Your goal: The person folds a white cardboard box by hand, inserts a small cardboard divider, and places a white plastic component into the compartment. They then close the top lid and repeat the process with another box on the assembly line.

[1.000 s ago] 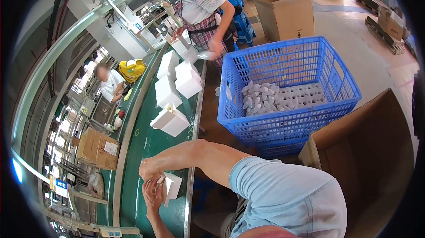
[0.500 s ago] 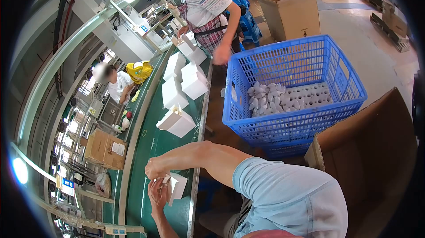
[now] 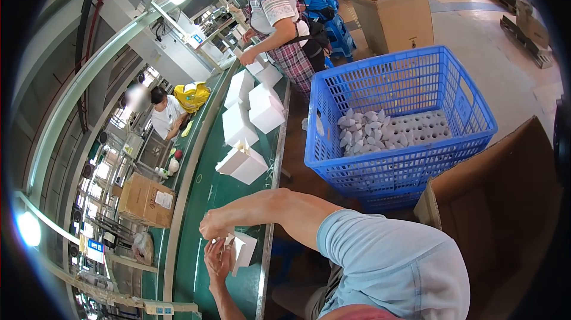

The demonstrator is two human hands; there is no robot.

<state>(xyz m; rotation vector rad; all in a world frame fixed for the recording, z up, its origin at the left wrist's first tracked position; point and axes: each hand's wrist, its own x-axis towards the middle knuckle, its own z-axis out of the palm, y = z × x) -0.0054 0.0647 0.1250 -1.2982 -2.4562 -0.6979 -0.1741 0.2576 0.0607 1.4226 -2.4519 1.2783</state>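
Note:
Beside a small white box (image 3: 244, 250) on the green conveyor belt (image 3: 205, 201), both my hands are close together. My left hand (image 3: 217, 259) has its fingers pressed round the box's open, flapped side. Just above it, my right hand (image 3: 214, 225) is bent down with its fingers curled at the box's opening; whatever it pinches is hidden. Farther up the belt stands another white box (image 3: 247, 165) with raised flaps and small pieces at its top. More white boxes (image 3: 266, 109) stand in two rows beyond it.
A blue crate (image 3: 401, 162) with translucent pieces stands right of the belt, near an open carton (image 3: 437, 204) and a taller carton (image 3: 395, 19). A co-worker (image 3: 276, 19) stands at the belt's far end; another person (image 3: 166, 115) sits across it. A closed carton (image 3: 146, 201) lies left.
The co-worker's arm has swung left, from beside the blue crate to the far white boxes. The view has shifted slightly. My hands hold nearly the same pose at the box.

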